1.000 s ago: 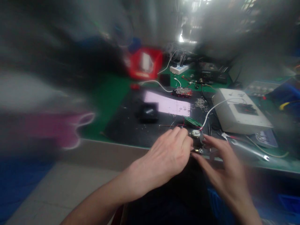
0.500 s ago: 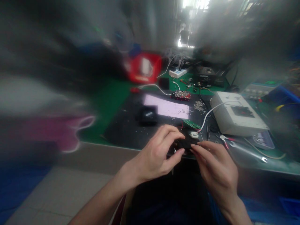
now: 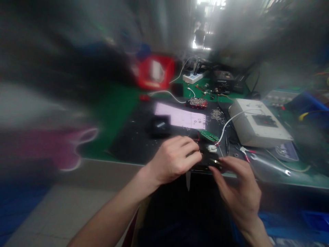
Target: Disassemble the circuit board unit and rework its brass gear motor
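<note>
My left hand (image 3: 174,159) and my right hand (image 3: 238,185) meet at the near edge of a black mat (image 3: 133,140), both with fingers curled round a small black part (image 3: 207,161). Just beyond it lie a small white round piece (image 3: 212,148) and a green circuit board (image 3: 208,136) with red wires. A white cable (image 3: 228,121) runs from there to a white box (image 3: 258,123). The left half of the view is smeared by blur.
On the mat lie a pale sheet (image 3: 180,118), a black block (image 3: 159,125), loose small metal pins (image 3: 217,115) and a red tray of parts (image 3: 197,102). Farther back stand a red bin (image 3: 154,72), a white power strip (image 3: 192,77) and a black device (image 3: 227,84). Tweezers (image 3: 227,142) lie right of the board.
My left hand's fingers have curled tighter over the black part, and my right hand has closed in on it from the right. The view has shifted slightly.
</note>
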{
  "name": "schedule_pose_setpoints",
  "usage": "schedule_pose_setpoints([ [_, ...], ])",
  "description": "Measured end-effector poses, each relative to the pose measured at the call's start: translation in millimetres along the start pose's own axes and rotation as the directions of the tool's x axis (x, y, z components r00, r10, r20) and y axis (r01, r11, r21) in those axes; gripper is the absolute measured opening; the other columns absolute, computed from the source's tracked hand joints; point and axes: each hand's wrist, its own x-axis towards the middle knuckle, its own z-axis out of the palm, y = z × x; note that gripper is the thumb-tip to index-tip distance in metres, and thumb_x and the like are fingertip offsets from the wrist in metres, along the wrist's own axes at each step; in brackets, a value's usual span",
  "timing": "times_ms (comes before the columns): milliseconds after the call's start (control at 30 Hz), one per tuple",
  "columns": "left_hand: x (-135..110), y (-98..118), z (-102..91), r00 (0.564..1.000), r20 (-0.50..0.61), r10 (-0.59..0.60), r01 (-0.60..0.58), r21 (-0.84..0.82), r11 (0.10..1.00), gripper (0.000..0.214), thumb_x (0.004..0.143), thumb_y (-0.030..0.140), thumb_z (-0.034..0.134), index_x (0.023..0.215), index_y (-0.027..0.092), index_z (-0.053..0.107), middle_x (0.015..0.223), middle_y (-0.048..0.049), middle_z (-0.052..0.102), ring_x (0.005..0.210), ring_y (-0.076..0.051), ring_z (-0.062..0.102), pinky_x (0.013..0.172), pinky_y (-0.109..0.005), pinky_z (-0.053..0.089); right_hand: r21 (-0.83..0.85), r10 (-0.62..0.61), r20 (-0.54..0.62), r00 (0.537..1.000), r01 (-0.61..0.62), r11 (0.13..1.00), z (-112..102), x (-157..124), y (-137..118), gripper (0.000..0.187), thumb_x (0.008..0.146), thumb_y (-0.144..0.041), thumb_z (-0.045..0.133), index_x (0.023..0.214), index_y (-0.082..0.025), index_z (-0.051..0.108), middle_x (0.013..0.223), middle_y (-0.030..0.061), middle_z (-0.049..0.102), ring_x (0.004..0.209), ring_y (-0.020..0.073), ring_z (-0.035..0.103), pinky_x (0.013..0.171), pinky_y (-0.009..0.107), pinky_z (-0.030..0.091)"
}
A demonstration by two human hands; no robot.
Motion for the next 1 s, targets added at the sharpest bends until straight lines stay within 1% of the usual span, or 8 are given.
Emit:
schedule_pose_setpoints([
  [100,-1,-6,-0.5,0.999,0.003,0.039,-0.039,-0.013,0.999,0.007,0.097,0.013,0.057,0.099,0.016,0.063,0.108,-0.0041,0.07,0.1,-0.021,0.063,0.083,-0.034,0.053,-0.008,-0.011,0.023,1.0,0.011,1.0,0,1,0,0.031,0.093,-0.009,0.075,0.121,-0.011,0.062,0.114,0.007,0.061,0.105,0.0116,0.061,0.098,0.023,0.05],
  [233,-4,-12,2.2,1.0,0.002,-0.011,0.011,-0.115,0.993,0.013,0.094,0.008,0.055,0.102,0.015,0.063,0.11,-0.0064,0.069,0.099,-0.02,0.062,0.081,-0.032,0.052,-0.018,-0.034,0.031,0.999,0.035,0.999,0,3,-3,0.028,0.093,-0.006,0.073,0.119,-0.011,0.063,0.113,0.0062,0.061,0.103,0.0103,0.061,0.096,0.021,0.049],
  [367,-2,-13,3.2,0.999,0.011,-0.046,0.048,-0.187,0.981,0.014,0.093,0.007,0.054,0.099,0.016,0.062,0.106,-0.0064,0.067,0.098,-0.019,0.06,0.079,-0.032,0.051,0.004,-0.024,0.05,0.998,0.024,1.0,0,3,-2,0.029,0.096,-0.008,0.071,0.123,-0.012,0.062,0.114,0.0065,0.06,0.105,0.0107,0.06,0.096,0.022,0.048],
  [467,4,-10,-1.0,0.998,0.057,-0.04,0.047,-0.133,0.99,0.013,0.094,0.009,0.054,0.1,0.016,0.063,0.11,-0.0075,0.067,0.102,-0.021,0.06,0.084,-0.035,0.052,0.018,0.01,0.065,0.998,-0.012,1.0,1,0,1,0.03,0.096,-0.01,0.072,0.125,-0.012,0.061,0.114,0.0061,0.061,0.106,0.0108,0.06,0.097,0.022,0.048],
  [567,12,-5,-5.0,0.996,0.073,0.043,-0.039,-0.066,0.997,0.009,0.097,0.012,0.055,0.099,0.016,0.063,0.109,-0.0066,0.069,0.103,-0.022,0.061,0.087,-0.038,0.052,0.034,0.039,0.065,0.997,-0.041,0.999,2,-2,4,0.033,0.096,-0.012,0.073,0.127,-0.011,0.059,0.115,0.0061,0.061,0.105,0.0107,0.06,0.099,0.022,0.048],
  [667,14,-4,-4.3,0.987,0.05,0.15,-0.148,-0.046,0.988,0.01,0.098,0.015,0.057,0.089,0.017,0.061,0.1,-0.0048,0.071,0.094,-0.02,0.064,0.081,-0.036,0.053,0.038,0.054,0.058,0.997,-0.056,0.998,2,-2,4,0.031,0.097,-0.013,0.071,0.126,-0.012,0.059,0.116,0.0062,0.061,0.107,0.0114,0.06,0.101,0.023,0.047],
  [733,11,-4,-1.8,0.982,0.034,0.184,-0.182,-0.045,0.982,0.014,0.098,0.016,0.057,0.084,0.017,0.06,0.096,-0.0049,0.072,0.09,-0.02,0.066,0.078,-0.035,0.054,0.026,0.076,0.056,0.996,-0.077,0.997,1,-2,2,0.031,0.098,-0.015,0.071,0.127,-0.013,0.059,0.117,0.0066,0.06,0.109,0.0126,0.06,0.102,0.025,0.047],
  [1000,1,-4,7.9,0.981,-0.113,0.156,-0.166,-0.081,0.983,0.011,0.092,0.012,0.064,0.083,0.016,0.06,0.095,-0.0035,0.074,0.089,-0.018,0.068,0.08,-0.034,0.058,0.05,0.147,0.042,0.988,-0.149,0.988,-1,-2,-1,0.026,0.098,-0.017,0.069,0.122,-0.012,0.063,0.116,0.0075,0.06,0.11,0.0134,0.059,0.103,0.024,0.047],
])
